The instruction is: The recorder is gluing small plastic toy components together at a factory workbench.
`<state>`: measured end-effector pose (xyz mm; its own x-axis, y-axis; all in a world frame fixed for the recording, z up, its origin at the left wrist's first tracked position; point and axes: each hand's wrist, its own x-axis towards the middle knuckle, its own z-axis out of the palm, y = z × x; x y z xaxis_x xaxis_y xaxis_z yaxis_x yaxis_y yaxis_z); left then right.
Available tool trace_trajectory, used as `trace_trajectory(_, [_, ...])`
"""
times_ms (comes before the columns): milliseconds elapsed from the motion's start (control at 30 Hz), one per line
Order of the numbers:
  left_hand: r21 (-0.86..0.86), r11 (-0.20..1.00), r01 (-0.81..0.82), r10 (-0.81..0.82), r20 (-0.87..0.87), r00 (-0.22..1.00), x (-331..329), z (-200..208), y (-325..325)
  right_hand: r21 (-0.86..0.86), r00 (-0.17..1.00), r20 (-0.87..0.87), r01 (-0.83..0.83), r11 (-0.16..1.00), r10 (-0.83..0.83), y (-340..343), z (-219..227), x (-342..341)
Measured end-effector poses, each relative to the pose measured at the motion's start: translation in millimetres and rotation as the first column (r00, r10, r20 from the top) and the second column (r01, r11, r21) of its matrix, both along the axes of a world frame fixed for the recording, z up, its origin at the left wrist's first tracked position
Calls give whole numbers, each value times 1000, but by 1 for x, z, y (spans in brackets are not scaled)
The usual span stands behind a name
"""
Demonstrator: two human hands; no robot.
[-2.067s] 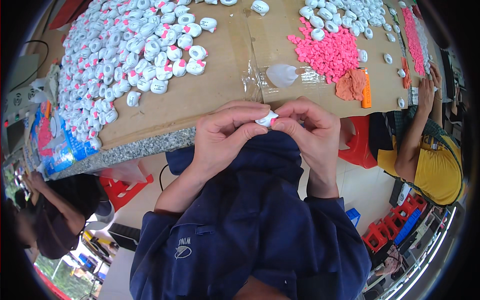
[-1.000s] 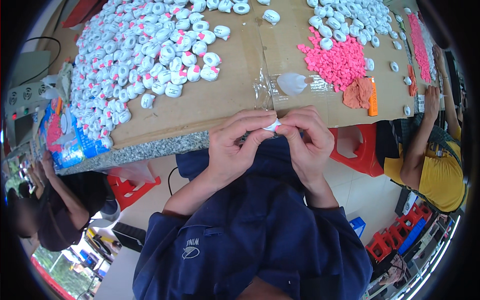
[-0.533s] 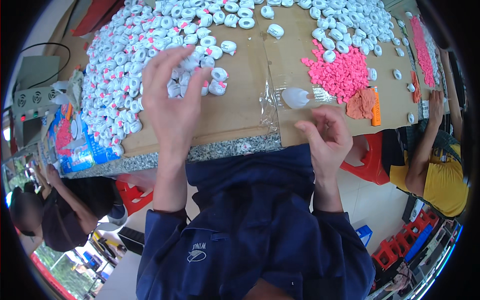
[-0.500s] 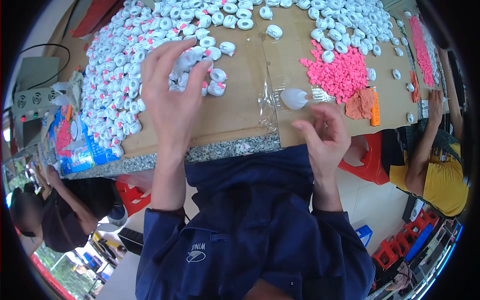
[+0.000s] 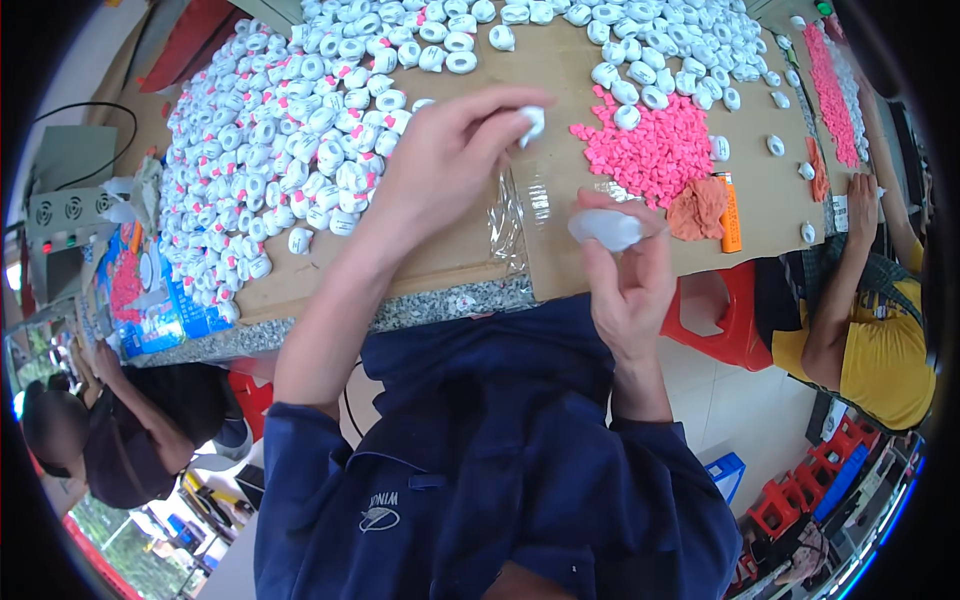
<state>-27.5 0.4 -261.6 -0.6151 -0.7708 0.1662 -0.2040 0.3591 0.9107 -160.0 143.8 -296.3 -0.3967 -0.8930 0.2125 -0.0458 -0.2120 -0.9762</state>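
Between the thumb and fingers of my left hand (image 5: pixel 440 165) is a small white plastic piece (image 5: pixel 534 124), held above the cardboard left of the pink pile. My right hand (image 5: pixel 634 280) grips a small translucent white squeeze bottle (image 5: pixel 606 229), tilted on its side near the front of the table. Just beyond it lies a heap of small pink pieces (image 5: pixel 650 150). A large spread of white pieces (image 5: pixel 290 140), many bearing pink bits, lies left of and beyond my left hand. More white pieces (image 5: pixel 670 45) lie at the far right.
Cardboard (image 5: pixel 450 240) covers the granite-edged table (image 5: pixel 400 303). A crumpled orange cloth (image 5: pixel 697 208) and an orange box-like item (image 5: pixel 732 213) lie right of the bottle. Co-workers sit at left (image 5: pixel 130 430) and right (image 5: pixel 860 340). A red stool (image 5: pixel 715 320) stands below the table edge.
My left hand has moved right from the white pieces, now carrying one. My right hand has closed around the squeeze bottle, which lay on the cardboard before.
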Motion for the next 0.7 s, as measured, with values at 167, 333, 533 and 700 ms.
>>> trace_trajectory(167, [695, 707, 130, 204, -376, 904, 39, -15, 57, 67, 999, -17, -46, 997, 47, 18, 11, -11])
trace_trajectory(333, [710, 699, 88, 290, -394, 872, 48, -29, 75, 35, 984, -160, -69, 997, 74, 17, 16, -12])
trace_trajectory(533, [661, 750, 8, 289, -340, 895, 52, -29, 80, 125, 980, -186, -42, 991, 65, 19, 19, -5])
trace_trajectory(700, [670, 742, -1, 292, -321, 901, 51, -30, 81, 149, 984, -159, -54, 987, 78, 18, 21, -3])
